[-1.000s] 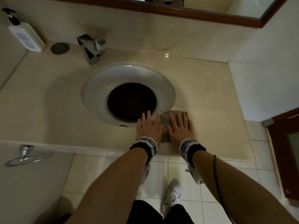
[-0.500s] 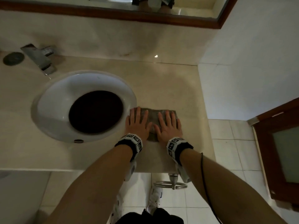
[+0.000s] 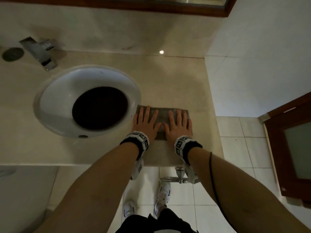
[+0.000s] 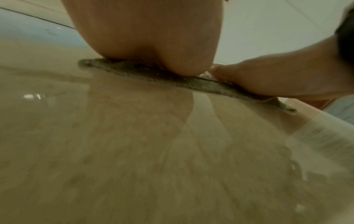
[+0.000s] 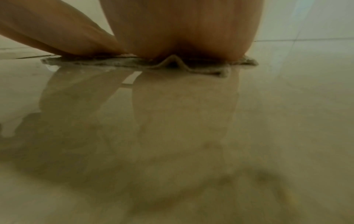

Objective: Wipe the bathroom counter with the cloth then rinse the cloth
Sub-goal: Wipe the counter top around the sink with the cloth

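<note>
A grey cloth lies spread flat on the beige counter, just right of the round white sink. My left hand presses flat on its left part, fingers straight. Beside it, my right hand presses flat on the cloth's right part. The left wrist view shows the cloth edge under the heel of my left hand. Seen from the right wrist, the cloth has a small raised fold under my right hand. The fingertips are hidden in both wrist views.
A chrome tap stands behind the sink at the far left, with a dark round disc beside it. A white wall bounds the counter on the right. A wood-framed mirror hangs above. A towel ring sits under the counter's front edge.
Both hands have slid the cloth to the right along the counter, away from the sink's rim, and have spread further apart on it. The head view has turned right.
</note>
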`<state>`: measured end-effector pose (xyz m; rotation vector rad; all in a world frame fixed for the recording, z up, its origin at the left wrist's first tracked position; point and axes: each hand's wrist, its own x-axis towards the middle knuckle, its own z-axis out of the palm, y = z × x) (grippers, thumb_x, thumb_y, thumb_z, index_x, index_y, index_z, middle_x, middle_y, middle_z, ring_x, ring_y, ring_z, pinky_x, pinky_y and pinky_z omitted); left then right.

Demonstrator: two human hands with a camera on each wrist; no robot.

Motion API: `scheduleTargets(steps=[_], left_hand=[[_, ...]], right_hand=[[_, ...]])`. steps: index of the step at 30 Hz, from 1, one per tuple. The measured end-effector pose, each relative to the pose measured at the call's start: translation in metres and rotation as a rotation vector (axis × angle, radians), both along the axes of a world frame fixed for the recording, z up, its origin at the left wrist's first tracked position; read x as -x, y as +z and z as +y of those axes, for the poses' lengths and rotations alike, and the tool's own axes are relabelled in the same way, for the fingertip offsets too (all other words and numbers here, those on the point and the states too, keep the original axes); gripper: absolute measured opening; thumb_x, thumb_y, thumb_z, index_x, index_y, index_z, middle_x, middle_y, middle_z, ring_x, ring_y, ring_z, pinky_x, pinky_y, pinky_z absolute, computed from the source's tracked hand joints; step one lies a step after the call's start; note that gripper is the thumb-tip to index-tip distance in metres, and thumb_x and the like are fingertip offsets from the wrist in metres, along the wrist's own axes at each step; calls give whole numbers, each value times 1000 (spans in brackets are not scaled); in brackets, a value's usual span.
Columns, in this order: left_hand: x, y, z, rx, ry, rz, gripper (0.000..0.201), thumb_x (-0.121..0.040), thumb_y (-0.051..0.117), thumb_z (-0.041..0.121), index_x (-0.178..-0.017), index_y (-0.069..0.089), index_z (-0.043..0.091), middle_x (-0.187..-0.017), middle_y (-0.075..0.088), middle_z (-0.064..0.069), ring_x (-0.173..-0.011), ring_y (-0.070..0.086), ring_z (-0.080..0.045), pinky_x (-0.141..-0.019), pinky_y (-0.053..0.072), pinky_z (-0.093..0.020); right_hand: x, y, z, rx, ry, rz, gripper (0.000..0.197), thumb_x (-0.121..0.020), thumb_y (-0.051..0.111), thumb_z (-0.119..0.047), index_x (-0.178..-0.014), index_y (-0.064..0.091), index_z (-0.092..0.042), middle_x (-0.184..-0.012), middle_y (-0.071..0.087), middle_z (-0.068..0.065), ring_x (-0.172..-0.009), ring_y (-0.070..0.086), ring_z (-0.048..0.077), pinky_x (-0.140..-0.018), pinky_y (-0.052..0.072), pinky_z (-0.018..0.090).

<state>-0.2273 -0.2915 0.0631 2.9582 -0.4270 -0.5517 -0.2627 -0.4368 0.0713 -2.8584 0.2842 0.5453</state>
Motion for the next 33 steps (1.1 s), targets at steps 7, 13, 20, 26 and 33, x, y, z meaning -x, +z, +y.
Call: scheduleTargets(steps=[7,13,20,26,33], left_hand=[[49,4,17,1,-56,32,61,-98,13,55,-151,-10,34,-158,-24,-5,-145,-21,-29,-117,-13,-47],[90,5,7,33,-122,42,62,-99,17,52,-151,-11,33,-158,-25,-7,-145,-22,-30,-115,-14,-49],[99,7,-22,38,-237,74,62,-99,14,55,-150,-13,33,-158,-26,-6,-145,-24,-27,-114,-16,-46],[77,6,-60,23,-308,73,58,-100,12,52,-151,-10,34,-158,-26,-2,-145,-24,-24,-118,-13,-44],[17,7,-107,1,-288,105,60,-99,11,54,-151,-9,33,-158,-25,1,-145,-23,-21,-117,-12,-41]], right_hand=[[54,0,22,-6,-82,31,64,-99,14,-56,-153,-11,-32,-159,-24,5,-146,-23,26,-116,-14,45],[104,-3,22,38,-169,-1,63,-99,16,-53,-154,-7,-31,-160,-20,5,-147,-20,26,-118,-11,44],[124,3,-5,78,-208,22,63,-100,17,-50,-154,-7,-28,-161,-18,6,-147,-18,24,-119,-10,41],[96,7,-36,-19,-199,25,64,-98,20,-42,-153,-9,-28,-160,-19,4,-147,-19,21,-119,-11,38],[41,7,-92,-55,-95,60,59,-101,16,-44,-152,-10,-33,-160,-21,0,-147,-21,18,-119,-13,38]])
